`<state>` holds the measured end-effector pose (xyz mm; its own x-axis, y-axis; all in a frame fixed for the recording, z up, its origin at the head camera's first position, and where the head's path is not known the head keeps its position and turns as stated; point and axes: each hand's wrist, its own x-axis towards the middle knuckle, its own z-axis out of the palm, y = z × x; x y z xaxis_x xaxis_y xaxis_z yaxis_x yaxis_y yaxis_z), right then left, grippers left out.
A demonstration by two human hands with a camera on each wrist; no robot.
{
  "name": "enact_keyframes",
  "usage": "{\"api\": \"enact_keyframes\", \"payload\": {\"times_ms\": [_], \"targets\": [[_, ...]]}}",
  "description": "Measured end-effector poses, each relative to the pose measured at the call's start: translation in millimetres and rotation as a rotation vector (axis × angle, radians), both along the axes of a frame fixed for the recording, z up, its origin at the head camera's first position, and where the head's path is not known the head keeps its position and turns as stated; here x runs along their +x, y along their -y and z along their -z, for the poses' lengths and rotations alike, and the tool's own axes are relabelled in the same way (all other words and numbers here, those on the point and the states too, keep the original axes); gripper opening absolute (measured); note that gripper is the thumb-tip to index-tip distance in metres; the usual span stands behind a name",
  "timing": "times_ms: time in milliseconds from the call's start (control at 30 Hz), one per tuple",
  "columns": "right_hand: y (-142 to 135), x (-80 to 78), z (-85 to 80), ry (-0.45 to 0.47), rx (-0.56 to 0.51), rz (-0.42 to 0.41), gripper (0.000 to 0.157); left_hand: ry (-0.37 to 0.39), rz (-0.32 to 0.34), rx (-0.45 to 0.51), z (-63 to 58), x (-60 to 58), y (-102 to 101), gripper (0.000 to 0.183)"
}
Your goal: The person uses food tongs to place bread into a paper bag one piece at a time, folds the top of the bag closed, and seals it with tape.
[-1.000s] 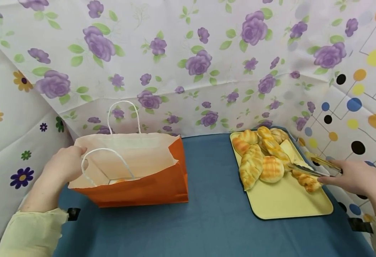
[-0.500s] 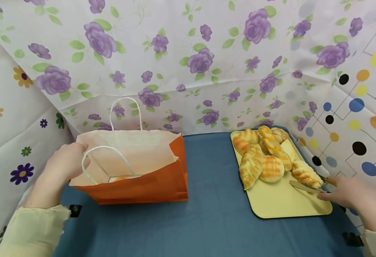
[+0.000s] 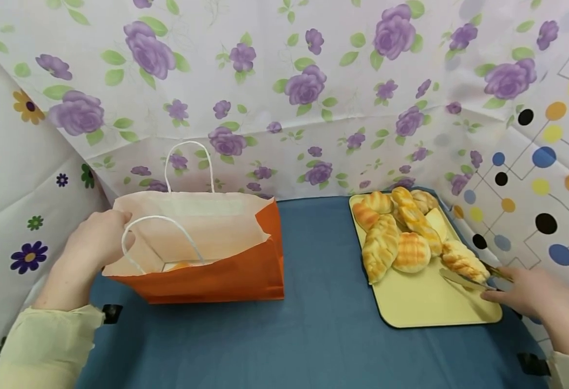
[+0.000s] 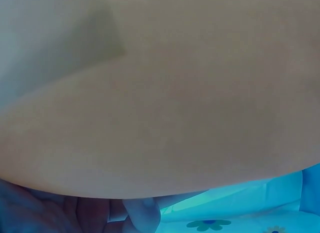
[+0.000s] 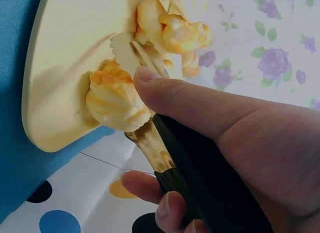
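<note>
A: Left hand?
B: Far left, forearm angled up from bottom corner, fingers curled over rim of orange paper bag, holding mouth open. Wrist view blocked, nothing more to tell.
A: Middle?
B: Blue tabletop, bare strip btw bag and tray.
A: Right hand?
B: Low at right edge, wrapped round tongs, thumb on top, fingers under handle. Tong tips astride a striped bun at near-right of the pile on yellow tray. Bun just ahead of fingertips, well apart from bag.

Pale yellow-green sleeves, bare hands
</note>
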<state>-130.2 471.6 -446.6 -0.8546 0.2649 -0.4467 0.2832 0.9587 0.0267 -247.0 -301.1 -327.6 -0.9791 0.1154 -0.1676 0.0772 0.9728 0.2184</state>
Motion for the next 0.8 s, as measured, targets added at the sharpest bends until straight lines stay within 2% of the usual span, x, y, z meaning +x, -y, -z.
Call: {"api": "enact_keyframes", "payload": {"times_ms": [267,333,567,800], "targets": [[6.3,2.5,-6.4,-0.082,0.028,0.016,0.120,-0.014,0.000,-0.026,0.5,0.8,1.3,0.052],[8.8,2.8,-8.4,-0.094,0.024,0.031,0.119,-0.012,-0.002,-0.019,1.0,0.9,1.6,0.049],[17.2,7.4,-13.1,-0.094,0.005,0.068,0.111,-0.040,0.012,-0.010,2.7,2.2,2.1,0.022],[18.6,6.3,-4.7,-0.106,0.030,0.097,0.105,-0.061,0.020,-0.016,3.6,3.5,1.4,0.023]]}}
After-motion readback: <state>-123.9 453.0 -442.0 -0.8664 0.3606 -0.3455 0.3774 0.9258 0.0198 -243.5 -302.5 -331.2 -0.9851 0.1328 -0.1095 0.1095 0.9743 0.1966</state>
